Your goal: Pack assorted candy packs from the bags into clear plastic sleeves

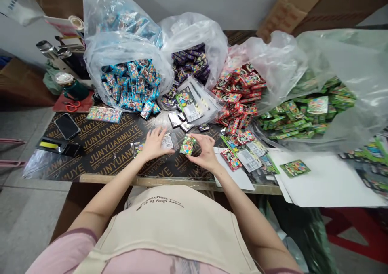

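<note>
My right hand (205, 152) pinches a small green candy packet (188, 145) between thumb and fingers, just above the table. Beside it, my left hand (156, 144) lies with fingers spread over a flat clear plastic bag (167, 141) with a printed label. Part of that bag is hidden under the hand. Several small silver-backed packets (175, 119) lie just beyond my hands. To the right of my right hand, a red packet (231, 159) rests near several printed plastic bags (249, 161).
Along the back stand plastic sacks of blue packets (133, 84), purple packets (194, 62), red packets (239, 92) and green packets (291, 112). A stack of printed bags (194, 102) lies mid-table. At left are a phone (67, 126), a tape dispenser (59, 146) and scissors (72, 106).
</note>
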A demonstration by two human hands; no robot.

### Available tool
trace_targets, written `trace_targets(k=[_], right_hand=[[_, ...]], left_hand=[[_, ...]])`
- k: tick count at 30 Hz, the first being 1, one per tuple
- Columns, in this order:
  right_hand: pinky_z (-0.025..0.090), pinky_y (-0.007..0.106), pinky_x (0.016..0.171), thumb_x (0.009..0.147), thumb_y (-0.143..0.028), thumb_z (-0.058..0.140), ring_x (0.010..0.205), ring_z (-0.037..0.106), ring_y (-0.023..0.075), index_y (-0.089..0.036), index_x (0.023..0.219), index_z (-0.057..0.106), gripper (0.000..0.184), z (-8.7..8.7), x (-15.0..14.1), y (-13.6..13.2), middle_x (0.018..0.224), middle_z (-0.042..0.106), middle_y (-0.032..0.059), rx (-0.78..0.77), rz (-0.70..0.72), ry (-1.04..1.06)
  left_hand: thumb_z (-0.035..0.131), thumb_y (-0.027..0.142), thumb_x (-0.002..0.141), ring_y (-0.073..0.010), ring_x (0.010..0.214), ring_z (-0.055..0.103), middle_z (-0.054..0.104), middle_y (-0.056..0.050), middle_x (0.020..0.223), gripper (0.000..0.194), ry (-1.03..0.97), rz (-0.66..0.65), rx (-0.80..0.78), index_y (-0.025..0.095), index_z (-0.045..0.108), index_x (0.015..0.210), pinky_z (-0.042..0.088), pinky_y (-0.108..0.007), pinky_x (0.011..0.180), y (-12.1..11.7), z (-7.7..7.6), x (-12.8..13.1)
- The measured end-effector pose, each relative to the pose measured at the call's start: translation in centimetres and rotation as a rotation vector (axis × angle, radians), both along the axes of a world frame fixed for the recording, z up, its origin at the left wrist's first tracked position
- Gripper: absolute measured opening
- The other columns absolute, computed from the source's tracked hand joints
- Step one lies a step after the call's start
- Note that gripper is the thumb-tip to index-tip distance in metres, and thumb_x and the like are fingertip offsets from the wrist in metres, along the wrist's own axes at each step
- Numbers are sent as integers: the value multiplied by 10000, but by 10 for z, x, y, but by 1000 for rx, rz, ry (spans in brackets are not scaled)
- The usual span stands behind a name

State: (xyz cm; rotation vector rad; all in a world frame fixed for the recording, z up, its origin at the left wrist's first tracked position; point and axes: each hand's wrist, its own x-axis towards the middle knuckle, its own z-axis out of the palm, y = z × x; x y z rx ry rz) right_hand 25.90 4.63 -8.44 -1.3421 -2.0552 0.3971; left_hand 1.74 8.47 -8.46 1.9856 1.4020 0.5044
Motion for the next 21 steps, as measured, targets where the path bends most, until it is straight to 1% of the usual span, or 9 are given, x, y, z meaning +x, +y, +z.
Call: trace_targets(k=[2,4,7,10,14,15,17,19,21], right_hand=[[275,498,994,674,-386,712,1133,534,318,-264,1302,466,686,-9,1,2,1206,617,82,6,-58,-53],[234,520,1021,677,-392,720,1180,508,325,-271,1321,450,709,-16,1,3,1237,610,81,3,-72,-93],[184,552,1056,672,-391,739,1251,463,335,-270,1350,423,759,-20,-1,5,1301,580,92,-41,-38,-94],[178,563,1084,667,-435,755,1280,459,327,-263,1404,359,854,-17,-2,5,1374,527,115,-183,127,-6],[154,577,1118,689,-517,740,1358,390,310,-282,1481,205,984,-14,-2,6,1472,419,135,-375,315,138],[146,584,1123,684,-537,739,1384,348,312,-287,1490,179,1013,-13,-3,6,1488,394,138,-388,293,178],[202,572,1120,660,-564,746,1412,297,307,-291,1503,123,1084,-14,-9,6,1513,347,144,-386,146,332],[355,519,1062,669,-581,728,1365,386,287,-289,1507,67,1107,-14,-21,5,1485,389,148,-415,-46,595],[484,454,944,739,-596,648,1214,551,253,-288,1492,116,972,-13,-36,6,1361,534,124,-497,-198,903]], left_hand=[[836,399,519,-399,1246,427,514,-205,1314,1070,267,-89,106,148,349,1439,284,-549,1042,2,-5,-13],[810,335,544,-373,1166,492,561,-182,1222,1108,350,-178,132,139,250,1480,319,-531,1018,1,-9,-19],[770,320,582,-341,1149,506,557,-150,1218,1154,272,-245,181,159,105,1512,331,-511,1026,-4,-9,-20],[759,294,587,-330,1177,496,541,-129,1255,1203,174,-271,179,190,3,1517,256,-549,1084,-9,-5,-16],[777,269,557,-308,1121,521,533,-111,1216,1204,44,-336,97,197,60,1521,355,-496,1041,-13,1,-9],[786,268,547,-304,1103,524,524,-109,1204,1176,15,-300,85,197,124,1517,393,-472,1009,-12,2,-6],[816,291,520,-296,1087,522,504,-97,1181,1093,-69,-103,76,203,289,1475,423,-444,974,-10,2,0],[829,346,517,-273,1042,539,527,-77,1111,928,-243,160,26,190,477,1361,434,-420,951,-8,0,9],[805,409,553,-228,928,575,584,-58,982,699,-525,353,-116,157,623,1179,459,-377,887,-8,-2,22]])
